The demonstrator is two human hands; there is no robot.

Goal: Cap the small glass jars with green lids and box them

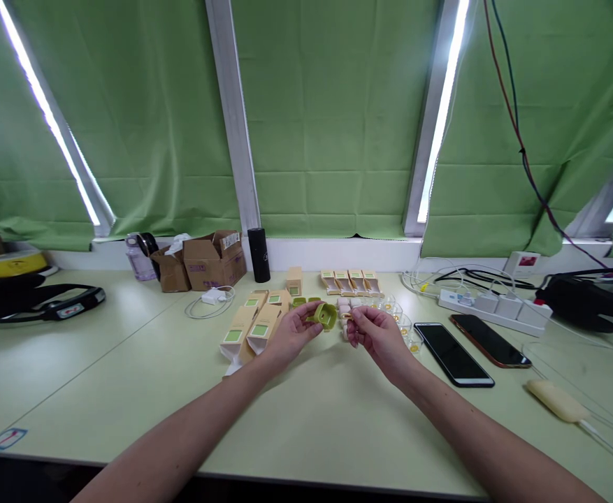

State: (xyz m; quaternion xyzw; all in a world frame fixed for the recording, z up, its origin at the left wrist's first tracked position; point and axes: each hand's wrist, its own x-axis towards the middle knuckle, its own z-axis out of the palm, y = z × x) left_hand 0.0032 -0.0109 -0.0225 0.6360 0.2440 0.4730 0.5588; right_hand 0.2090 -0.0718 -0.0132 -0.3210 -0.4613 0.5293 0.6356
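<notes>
My left hand point(296, 330) is closed on a small olive-green plastic holder point(328, 316) with an open hollow facing me. To its right, my right hand point(382, 341) pinches a small tan piece point(347, 316), too small to name, apart from the holder. More green holders point(300, 302) lie behind my left hand. Several small tan cartons with green labels point(240, 325) lie to the left. Behind my right hand are pale pinkish small pieces point(344, 303), partly hidden, and clear cups with yellow centres point(405, 325).
A row of open cartons point(351, 282) and one upright carton point(294, 281) stand farther back. A black cylinder point(258, 255) and cardboard boxes point(214, 260) are at the back left. Two phones point(453, 354), a power strip point(495, 307), cables and a cream-coloured device point(556, 399) lie on the right.
</notes>
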